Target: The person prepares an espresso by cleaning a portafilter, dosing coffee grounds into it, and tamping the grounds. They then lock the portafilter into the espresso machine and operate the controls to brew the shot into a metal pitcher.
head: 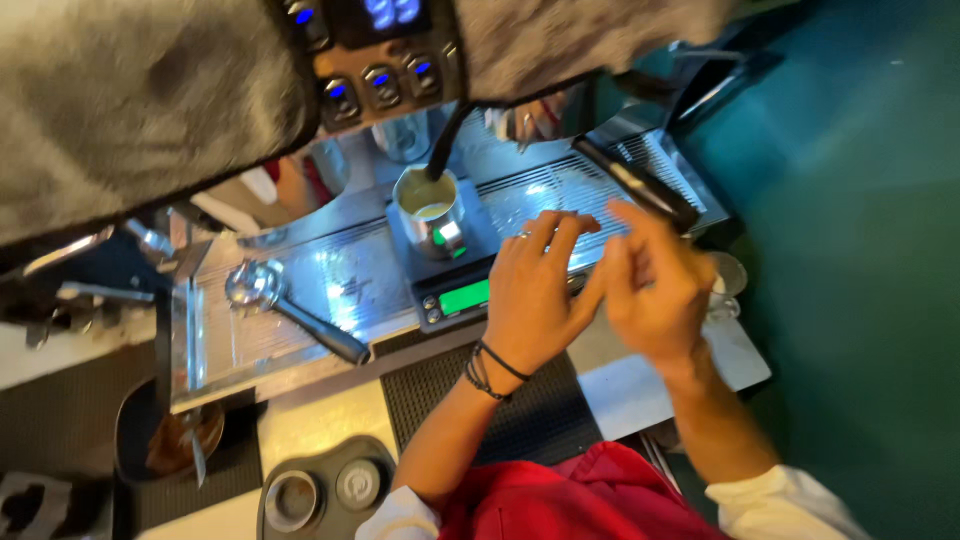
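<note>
Both hands hover over the metal drip tray (300, 300) of the espresso machine (375, 60), close together and touching nothing I can make out. The left hand (535, 290) has its fingers spread and its grip apart, with dark cords around the wrist. It sits just right of a small scale (450, 290) with a green display. The right hand (655, 285) is blurred, fingers loose and its grip apart, holding nothing.

On the scale stands a steel milk pitcher (430, 210), with pale liquid inside and a dark steam wand (445, 140) dipping into it. A portafilter (285, 300) lies on the tray to the left, handle pointing near. Another dark handle (635, 180) rests at the tray's far right. Nearer on the counter (310, 420), a black rubber mat (525, 405) lies under the left forearm, and a tamping station (325, 490) sits left of it.
</note>
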